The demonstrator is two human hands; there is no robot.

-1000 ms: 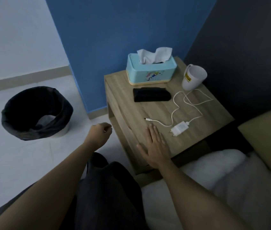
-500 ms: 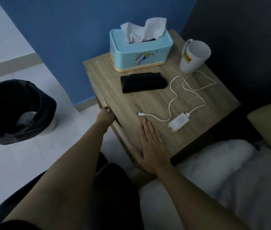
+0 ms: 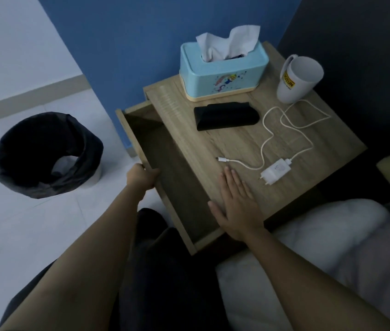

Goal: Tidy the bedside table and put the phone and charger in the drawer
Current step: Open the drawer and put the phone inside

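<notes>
The wooden bedside table has its drawer pulled out to the left, its inside dark and bare. My left hand grips the drawer's front edge. My right hand lies flat, fingers apart, on the tabletop's near corner. A black phone lies on the top in front of the tissue box. The white charger with its looping cable lies just beyond my right fingertips, not touched.
A light-blue tissue box stands at the back of the table, a white mug at the back right. A bin with a black liner stands on the floor to the left. White bedding lies on the right.
My left hand reached the drawer front, took hold, and pulled the drawer out to the left. My right hand stayed flat on the tabletop.
</notes>
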